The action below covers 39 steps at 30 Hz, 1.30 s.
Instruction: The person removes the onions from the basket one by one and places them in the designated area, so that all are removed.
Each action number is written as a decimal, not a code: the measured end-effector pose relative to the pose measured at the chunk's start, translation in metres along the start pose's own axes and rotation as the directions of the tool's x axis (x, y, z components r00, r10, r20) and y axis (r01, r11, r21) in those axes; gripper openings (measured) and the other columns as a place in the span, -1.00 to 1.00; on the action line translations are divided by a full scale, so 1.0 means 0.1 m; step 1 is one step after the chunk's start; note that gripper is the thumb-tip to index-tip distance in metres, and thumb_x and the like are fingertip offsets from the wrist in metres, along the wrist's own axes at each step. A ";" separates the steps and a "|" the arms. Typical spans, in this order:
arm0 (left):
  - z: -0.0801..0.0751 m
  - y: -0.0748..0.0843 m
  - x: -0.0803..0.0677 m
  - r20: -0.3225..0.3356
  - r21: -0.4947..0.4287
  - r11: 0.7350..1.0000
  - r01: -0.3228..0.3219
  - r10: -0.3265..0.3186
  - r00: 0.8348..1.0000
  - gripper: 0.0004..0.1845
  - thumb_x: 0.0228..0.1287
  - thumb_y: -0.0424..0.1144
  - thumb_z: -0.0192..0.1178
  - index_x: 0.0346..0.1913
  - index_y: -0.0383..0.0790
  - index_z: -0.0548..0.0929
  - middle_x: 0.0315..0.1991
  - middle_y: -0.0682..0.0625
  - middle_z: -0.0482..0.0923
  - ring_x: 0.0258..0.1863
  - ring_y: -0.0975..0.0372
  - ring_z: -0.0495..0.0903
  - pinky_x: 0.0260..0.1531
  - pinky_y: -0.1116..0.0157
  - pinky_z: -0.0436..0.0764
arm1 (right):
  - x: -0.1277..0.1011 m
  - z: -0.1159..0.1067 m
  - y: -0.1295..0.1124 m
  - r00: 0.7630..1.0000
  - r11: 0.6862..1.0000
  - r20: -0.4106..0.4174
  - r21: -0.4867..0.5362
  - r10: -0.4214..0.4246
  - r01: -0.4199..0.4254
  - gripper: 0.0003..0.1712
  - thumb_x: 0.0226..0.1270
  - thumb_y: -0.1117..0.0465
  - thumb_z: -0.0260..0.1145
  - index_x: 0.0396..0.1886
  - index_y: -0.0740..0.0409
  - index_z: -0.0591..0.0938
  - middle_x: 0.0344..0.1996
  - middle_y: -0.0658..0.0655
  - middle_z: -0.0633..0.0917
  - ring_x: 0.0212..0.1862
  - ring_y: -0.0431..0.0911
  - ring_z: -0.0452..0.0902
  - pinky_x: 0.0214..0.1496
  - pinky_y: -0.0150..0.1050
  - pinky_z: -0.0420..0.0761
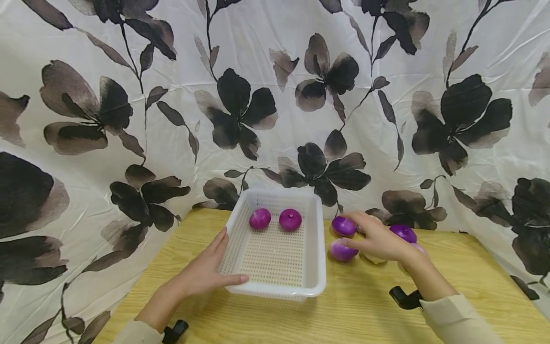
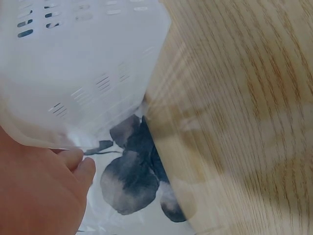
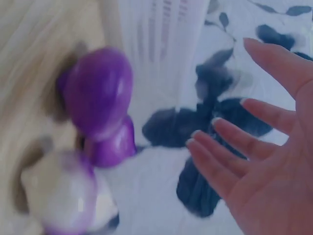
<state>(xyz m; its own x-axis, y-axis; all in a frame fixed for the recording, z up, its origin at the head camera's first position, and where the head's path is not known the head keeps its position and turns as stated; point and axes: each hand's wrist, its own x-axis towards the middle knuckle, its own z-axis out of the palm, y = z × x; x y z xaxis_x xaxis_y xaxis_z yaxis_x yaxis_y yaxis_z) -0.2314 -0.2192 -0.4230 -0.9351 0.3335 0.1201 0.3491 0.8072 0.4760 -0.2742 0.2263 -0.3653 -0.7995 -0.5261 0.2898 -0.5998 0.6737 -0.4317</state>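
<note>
A white perforated plastic basket (image 1: 281, 290) stands on the table with two magenta onions (image 1: 259, 219) inside, near its far end. My left hand (image 1: 202, 272) grips the basket's near left corner, thumb on the front rim and fingers along the left side. My right hand (image 1: 380, 239) hovers over the onions right of the basket, its fingers spread and apart from them in the right wrist view. Below its fingers and thumb lie a purple onion (image 1: 342, 226) and a lighter purple onion (image 1: 342, 250). A white and purple onion (image 3: 61, 191) shows in the right wrist view.
More onions lie beyond and beside the right hand, including a dark purple one (image 1: 403, 233); the forearm partly hides others. The wooden table (image 1: 356, 306) ends at a white floral cloth (image 1: 258, 62) hanging behind it. Black straps with mounts (image 1: 405, 298) sit on both wrists.
</note>
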 end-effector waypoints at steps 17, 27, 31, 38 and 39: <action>0.02 -0.02 0.01 0.001 0.002 1.000 0.000 0.000 1.000 0.45 -0.01 0.56 0.30 0.63 -0.38 -0.11 0.67 -0.22 -0.31 0.59 -0.19 -0.05 0.46 -0.22 0.17 | 0.83 0.61 -0.08 0.999 0.994 -0.009 0.107 -0.033 0.034 -0.11 0.30 0.10 0.49 0.54 0.19 0.32 0.39 0.29 0.40 0.39 0.21 0.37 0.37 0.25 0.44; 0.01 0.00 -0.01 0.000 -0.002 1.000 -0.001 0.001 1.000 0.45 -0.02 0.56 0.31 0.63 -0.39 -0.11 0.66 -0.22 -0.32 0.60 -0.18 -0.06 0.47 -0.20 0.14 | 1.18 0.87 -0.16 0.995 0.996 0.082 -0.061 -0.054 0.059 -0.07 0.20 0.16 0.57 0.49 0.31 0.35 0.29 0.35 0.45 0.31 0.20 0.44 0.34 0.14 0.52; 0.01 -0.02 -0.02 -0.013 0.000 1.000 -0.007 0.007 1.000 0.46 -0.03 0.56 0.32 0.63 -0.39 -0.11 0.66 -0.22 -0.31 0.60 -0.18 -0.06 0.47 -0.18 0.15 | 1.30 1.00 -0.16 0.993 0.985 0.115 -0.163 -0.033 0.052 -0.04 0.18 0.11 0.58 0.50 0.31 0.35 0.29 0.34 0.44 0.29 0.22 0.44 0.31 0.14 0.55; 0.01 -0.02 -0.02 -0.013 0.011 1.000 -0.014 0.014 1.000 0.46 -0.02 0.58 0.29 0.63 -0.38 -0.11 0.67 -0.19 -0.31 0.61 -0.13 -0.07 0.49 -0.14 0.14 | 1.41 1.12 -0.15 0.981 0.949 0.156 -0.307 0.117 -0.065 0.07 0.12 -0.08 0.59 0.54 0.20 0.33 0.38 0.30 0.43 0.32 0.23 0.47 0.24 0.22 0.55; 0.01 -0.02 -0.02 -0.013 0.008 1.000 -0.014 0.014 1.000 0.45 -0.02 0.58 0.29 0.63 -0.39 -0.10 0.67 -0.20 -0.30 0.61 -0.14 -0.07 0.49 -0.14 0.15 | 1.42 1.13 -0.15 0.977 0.944 0.162 -0.320 0.140 -0.082 0.08 0.11 -0.11 0.58 0.55 0.18 0.33 0.39 0.30 0.43 0.33 0.23 0.46 0.25 0.23 0.54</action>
<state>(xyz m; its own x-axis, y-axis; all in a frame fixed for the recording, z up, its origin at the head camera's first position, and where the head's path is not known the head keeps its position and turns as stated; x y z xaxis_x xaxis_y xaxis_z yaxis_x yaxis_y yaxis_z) -0.2299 -0.2209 -0.4248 -0.9308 0.3385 0.1381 0.3625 0.8064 0.4672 -0.3747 0.0827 -0.4141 -0.8597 -0.5037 0.0845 -0.5107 0.8451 -0.1581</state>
